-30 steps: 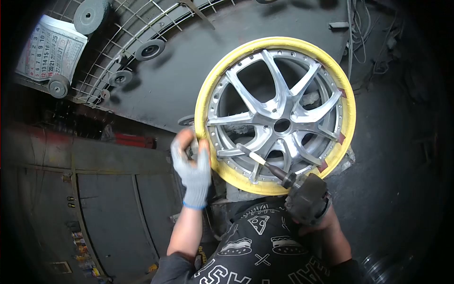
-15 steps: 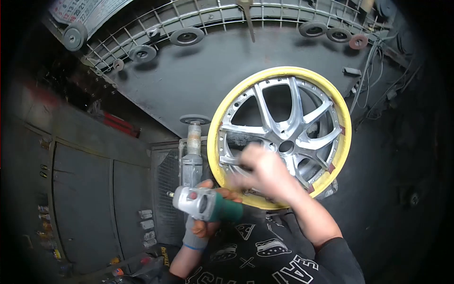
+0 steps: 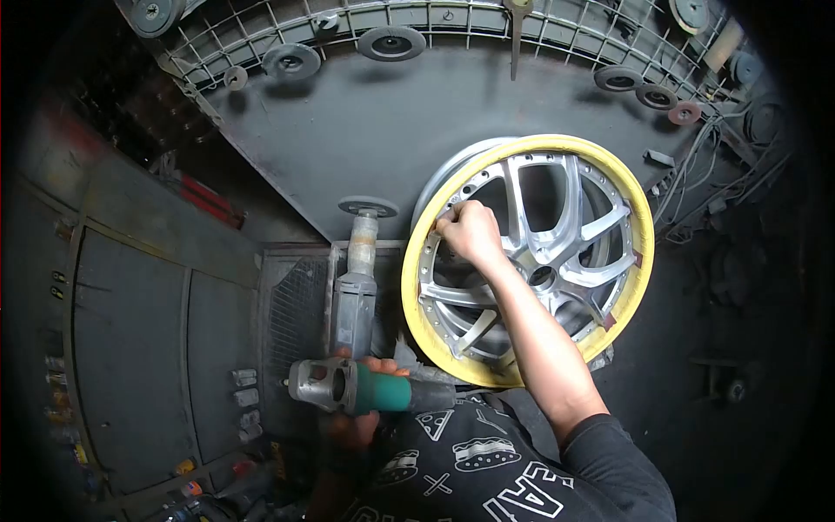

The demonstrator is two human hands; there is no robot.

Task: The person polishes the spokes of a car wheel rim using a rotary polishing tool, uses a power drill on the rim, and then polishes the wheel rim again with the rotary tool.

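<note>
A silver alloy wheel (image 3: pixel 543 244) with yellow tape around its rim stands tilted before me. My right hand (image 3: pixel 471 231), bare, is closed at the wheel's upper left rim, its fingertips against the inner edge; whether it grips the rim cannot be made out. Low at the left, my left hand (image 3: pixel 352 426) is wrapped round a green and grey angle grinder (image 3: pixel 383 391), whose metal head points left. Just above it stands a grey bench grinder (image 3: pixel 355 304) with a disc on top. No disc shows on the handheld tool.
A wire rack (image 3: pixel 470 19) along the back wall holds several abrasive discs (image 3: pixel 391 43). Cables (image 3: pixel 696 165) hang at the right. Metal cabinet doors (image 3: pixel 130 331) and several small cans (image 3: pixel 246 398) are at the left.
The rotary tool seen earlier in my right hand is gone from it. That hand has moved to the wheel's upper left rim. My left hand has gone from empty to holding the green grinder.
</note>
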